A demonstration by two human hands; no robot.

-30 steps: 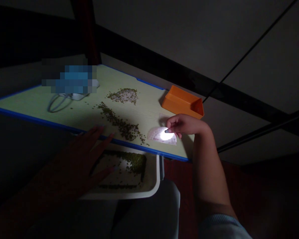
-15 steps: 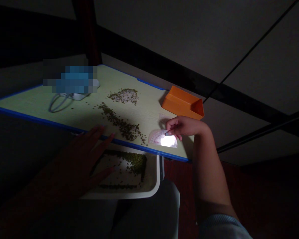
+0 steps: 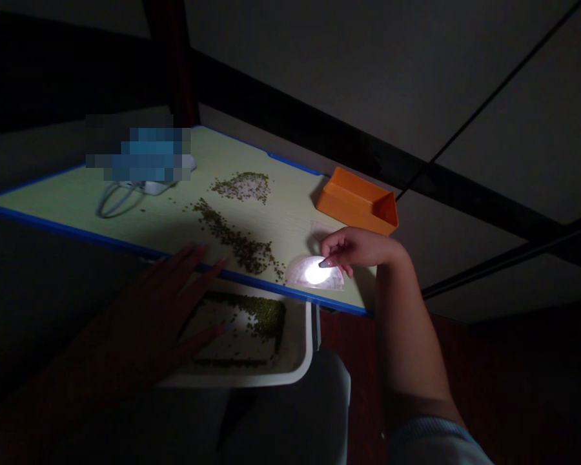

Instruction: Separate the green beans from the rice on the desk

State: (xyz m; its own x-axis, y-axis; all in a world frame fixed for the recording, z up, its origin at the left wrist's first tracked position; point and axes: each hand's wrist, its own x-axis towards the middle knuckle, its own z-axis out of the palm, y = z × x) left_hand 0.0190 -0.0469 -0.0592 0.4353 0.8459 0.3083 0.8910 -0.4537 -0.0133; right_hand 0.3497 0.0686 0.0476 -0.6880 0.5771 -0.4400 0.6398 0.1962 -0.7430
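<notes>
My right hand (image 3: 346, 250) pinches a clear protractor (image 3: 303, 274) near the front edge of the pale board (image 3: 290, 213), and a bright glare lies on the plastic. My left hand (image 3: 181, 290) is in shadow, fingers spread, by the blue rim of the board and over a white tub (image 3: 300, 361). Small dark green beans (image 3: 246, 248) lie in a loose band left of the protractor. Behind them is a second heap, mixed pale grains and green beans (image 3: 244, 186). More green beans (image 3: 268, 313) sit in the tub below the board.
An orange open box (image 3: 358, 200) stands at the board's right back edge. A white device with a looped grey cable (image 3: 109, 206) rests at the left, partly blurred out. A wall with dark trim rises behind. My grey-clad leg (image 3: 300, 413) is below the tub.
The protractor has tilted slightly and its glare has moved left toward my fingertips. Both hands stay nearly in place, and the bean heaps look the same.
</notes>
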